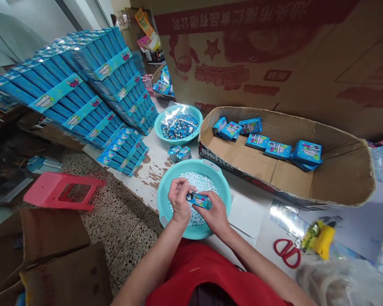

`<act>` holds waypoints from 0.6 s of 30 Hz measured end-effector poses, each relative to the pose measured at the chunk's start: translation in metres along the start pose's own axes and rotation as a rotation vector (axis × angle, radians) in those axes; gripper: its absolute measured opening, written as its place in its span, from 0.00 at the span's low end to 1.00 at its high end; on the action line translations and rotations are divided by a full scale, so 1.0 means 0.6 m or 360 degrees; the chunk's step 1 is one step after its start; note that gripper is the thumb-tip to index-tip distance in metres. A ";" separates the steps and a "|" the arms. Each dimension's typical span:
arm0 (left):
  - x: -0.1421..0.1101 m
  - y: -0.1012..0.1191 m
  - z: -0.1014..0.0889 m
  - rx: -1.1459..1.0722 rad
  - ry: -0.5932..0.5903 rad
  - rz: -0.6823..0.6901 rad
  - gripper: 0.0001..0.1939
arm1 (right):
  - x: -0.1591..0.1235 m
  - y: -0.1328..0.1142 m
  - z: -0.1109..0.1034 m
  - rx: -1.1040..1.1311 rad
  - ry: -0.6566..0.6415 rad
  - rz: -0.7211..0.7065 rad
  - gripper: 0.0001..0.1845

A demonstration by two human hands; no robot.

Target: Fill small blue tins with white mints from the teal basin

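Both hands meet over a teal bowl (166, 187) full of small white candies (201, 182). My right hand (214, 214) grips a small blue candy box (200, 199) around its right end. My left hand (178, 199) is closed in a pinch at the box's left, open end; whether anything is in the pinch is hidden. Two more small blue boxes (179, 152) stand on the table just beyond the bowl.
A second teal bowl (161, 127) of shiny round pieces sits farther back. A shallow cardboard tray (344, 178) at right holds several blue boxes. Stacked blue cartons (79, 89) fill the left. Red scissors (287, 251), a yellow tape dispenser (321, 240) and a pink stool (62, 190) are nearby.
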State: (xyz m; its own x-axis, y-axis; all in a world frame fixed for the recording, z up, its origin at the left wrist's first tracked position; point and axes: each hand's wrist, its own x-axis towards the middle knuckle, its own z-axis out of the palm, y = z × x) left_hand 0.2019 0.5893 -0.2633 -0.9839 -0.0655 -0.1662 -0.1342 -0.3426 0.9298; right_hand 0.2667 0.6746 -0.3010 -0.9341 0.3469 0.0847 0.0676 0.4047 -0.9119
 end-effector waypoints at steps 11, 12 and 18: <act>0.045 -0.050 -0.094 0.1507 -0.0577 -0.0105 0.12 | -0.026 0.000 -0.076 0.0484 -0.0120 0.0304 0.19; 0.041 -0.060 -0.107 0.1907 -0.0814 -0.0073 0.14 | -0.032 -0.003 -0.096 0.0471 -0.0078 0.0302 0.19; 0.016 -0.123 -0.107 0.2780 -0.1225 0.0181 0.24 | -0.078 0.069 -0.189 0.0094 0.0686 0.0519 0.25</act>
State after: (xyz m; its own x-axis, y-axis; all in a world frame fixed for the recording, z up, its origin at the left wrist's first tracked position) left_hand 0.2101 0.5535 -0.3545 -0.7615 0.5211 -0.3855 0.4560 0.8533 0.2528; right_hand 0.3533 0.7710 -0.2971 -0.6388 0.7670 -0.0605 0.2984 0.1745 -0.9384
